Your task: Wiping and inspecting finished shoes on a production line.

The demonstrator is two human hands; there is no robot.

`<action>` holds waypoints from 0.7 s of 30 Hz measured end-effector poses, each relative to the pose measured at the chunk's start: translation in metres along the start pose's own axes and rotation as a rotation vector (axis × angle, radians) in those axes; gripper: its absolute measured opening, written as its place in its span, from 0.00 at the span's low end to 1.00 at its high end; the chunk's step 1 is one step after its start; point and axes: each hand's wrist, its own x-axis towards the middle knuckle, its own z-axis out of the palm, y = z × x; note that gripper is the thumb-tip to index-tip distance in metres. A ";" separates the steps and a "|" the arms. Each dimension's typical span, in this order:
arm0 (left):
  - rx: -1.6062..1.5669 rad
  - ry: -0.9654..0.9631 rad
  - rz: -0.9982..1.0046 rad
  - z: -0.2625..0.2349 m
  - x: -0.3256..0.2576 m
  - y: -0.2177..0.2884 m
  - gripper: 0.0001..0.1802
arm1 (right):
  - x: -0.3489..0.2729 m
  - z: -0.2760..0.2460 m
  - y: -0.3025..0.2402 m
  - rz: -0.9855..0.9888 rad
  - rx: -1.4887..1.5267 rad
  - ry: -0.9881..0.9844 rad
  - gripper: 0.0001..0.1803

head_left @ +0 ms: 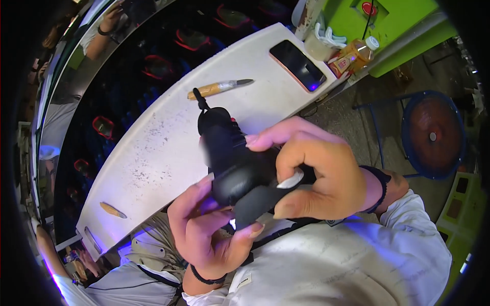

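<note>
Both hands hold a black shoe (229, 153) over the near edge of the white table, its heel loop pointing away from me. My left hand (212, 229) grips it from the lower left, fingers curled along its side and thumb at the near end. My right hand (321, 173) has its fingers closed on the shoe's right side, the thumb pressing a dark smooth flap (255, 204) at the near end. Something small and whitish (291, 180) shows by the bent right fingers; I cannot tell what it is. Beyond the shoe lies a wooden-handled knife (219, 88).
On the white table (158, 137) lie a phone (297, 65) and a wooden-handled tool (113, 210). A cup (321, 45) and an amber bottle (360, 53) stand far right. Dark machinery with red-rimmed shapes (191, 40) curves along the far side. A round stool (434, 132) stands right; another person (138, 275) sits left.
</note>
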 end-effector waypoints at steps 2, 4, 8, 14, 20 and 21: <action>0.012 -0.005 0.026 -0.002 -0.003 0.001 0.26 | -0.006 -0.002 -0.006 0.052 -0.020 -0.113 0.26; 0.013 -0.038 0.036 -0.005 -0.007 0.001 0.26 | -0.012 -0.002 -0.007 0.059 0.016 -0.105 0.24; 0.002 -0.107 0.018 -0.009 -0.010 0.006 0.26 | -0.015 -0.002 -0.005 0.037 0.120 -0.124 0.22; -0.014 -0.109 0.031 -0.004 -0.010 0.004 0.24 | -0.016 -0.004 0.003 -0.039 0.136 -0.119 0.21; 0.019 -0.099 0.099 0.008 0.005 0.007 0.21 | -0.024 -0.015 0.005 0.090 0.132 -0.064 0.24; 0.065 -0.118 0.093 0.010 0.004 0.005 0.23 | -0.018 -0.028 -0.005 0.212 -0.037 -0.182 0.30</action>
